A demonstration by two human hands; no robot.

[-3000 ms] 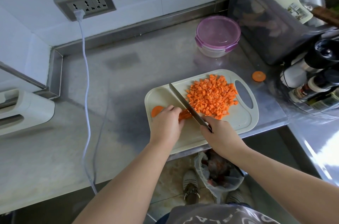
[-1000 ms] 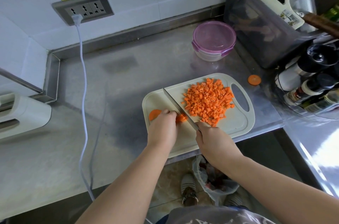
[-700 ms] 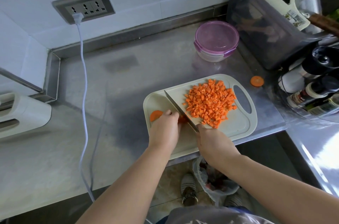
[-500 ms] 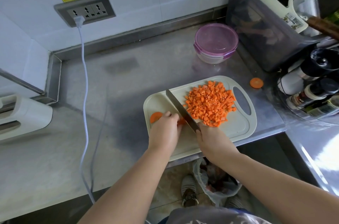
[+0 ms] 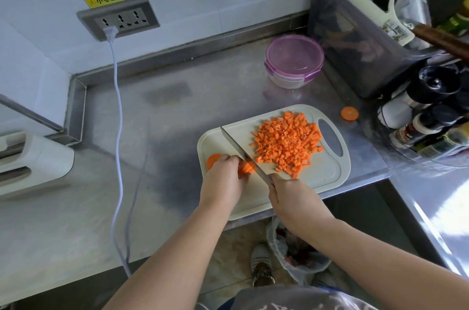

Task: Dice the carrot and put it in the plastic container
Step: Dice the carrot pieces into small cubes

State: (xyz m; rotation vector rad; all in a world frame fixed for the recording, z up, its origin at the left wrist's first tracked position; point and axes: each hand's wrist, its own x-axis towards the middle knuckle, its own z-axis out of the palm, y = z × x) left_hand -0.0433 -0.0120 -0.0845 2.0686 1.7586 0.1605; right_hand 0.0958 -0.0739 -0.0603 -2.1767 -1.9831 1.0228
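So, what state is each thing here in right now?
plastic container: lid on.
diced carrot: heaped on the cutting board.
carrot piece: not yet diced, held by the left hand.
knife: gripped by the right hand, blade at the carrot piece.
plug: in the wall socket.
stray carrot slice: flat on the counter.

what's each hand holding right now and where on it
The right hand grips the knife at its handle end, blade angled across the cutting board. The left hand holds the carrot piece from above, curled fingers beside the blade.
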